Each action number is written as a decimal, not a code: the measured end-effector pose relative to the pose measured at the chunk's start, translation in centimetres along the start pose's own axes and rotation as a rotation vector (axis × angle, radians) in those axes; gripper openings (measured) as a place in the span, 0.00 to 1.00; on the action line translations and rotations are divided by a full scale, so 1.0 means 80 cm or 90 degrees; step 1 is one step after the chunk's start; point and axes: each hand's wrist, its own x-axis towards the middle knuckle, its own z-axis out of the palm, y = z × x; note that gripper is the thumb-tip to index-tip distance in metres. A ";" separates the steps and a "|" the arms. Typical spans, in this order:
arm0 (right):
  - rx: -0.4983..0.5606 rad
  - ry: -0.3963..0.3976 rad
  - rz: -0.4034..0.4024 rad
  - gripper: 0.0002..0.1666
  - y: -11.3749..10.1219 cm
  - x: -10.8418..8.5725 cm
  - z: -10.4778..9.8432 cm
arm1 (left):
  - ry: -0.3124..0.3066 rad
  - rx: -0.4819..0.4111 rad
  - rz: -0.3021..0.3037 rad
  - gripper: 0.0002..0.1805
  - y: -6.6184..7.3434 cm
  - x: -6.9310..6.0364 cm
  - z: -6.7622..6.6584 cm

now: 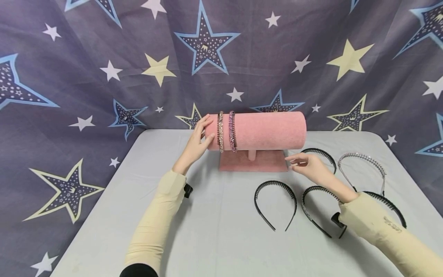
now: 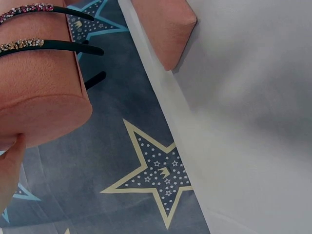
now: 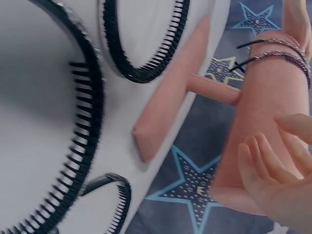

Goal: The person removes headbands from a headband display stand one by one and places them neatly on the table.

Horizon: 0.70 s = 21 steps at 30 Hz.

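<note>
A pink headband stand (image 1: 266, 130) has a padded roll on a short post over a flat base. Two toothed headbands sit round the roll's left part: a gold-glitter headband (image 1: 220, 132) and, beside it, a pink-purple glitter headband (image 1: 232, 132). My left hand (image 1: 197, 143) holds the left end of the roll, fingers at its upper edge and thumb lower down. My right hand (image 1: 309, 166) hovers right of the base, its fingers loosely bent around nothing. In the right wrist view, the right hand (image 3: 280, 170) appears in front of the roll (image 3: 268, 107).
Several loose headbands lie on the white-covered table (image 1: 214, 238): a black headband (image 1: 275, 183) in front of the stand, a silver beaded headband (image 1: 363, 156) at right, and others partly behind my right arm. A star-patterned cloth (image 1: 256, 73) hangs behind.
</note>
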 end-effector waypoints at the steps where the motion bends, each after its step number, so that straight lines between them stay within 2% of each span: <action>1: -0.007 0.012 -0.009 0.15 -0.003 0.000 -0.001 | -0.001 0.002 -0.002 0.23 0.006 0.000 -0.001; 4: -0.022 0.049 -0.040 0.15 -0.010 0.001 -0.006 | -0.005 0.012 -0.008 0.23 0.013 -0.001 -0.001; 8: -0.030 0.087 -0.095 0.15 -0.021 0.002 -0.013 | -0.006 0.013 -0.010 0.23 0.010 -0.001 -0.001; 15: -0.050 0.143 -0.165 0.15 -0.032 0.011 -0.020 | -0.001 0.018 -0.008 0.24 -0.031 0.003 0.002; 21: -0.095 0.187 -0.198 0.14 -0.038 0.020 -0.024 | 0.003 0.022 -0.001 0.24 -0.035 0.003 0.003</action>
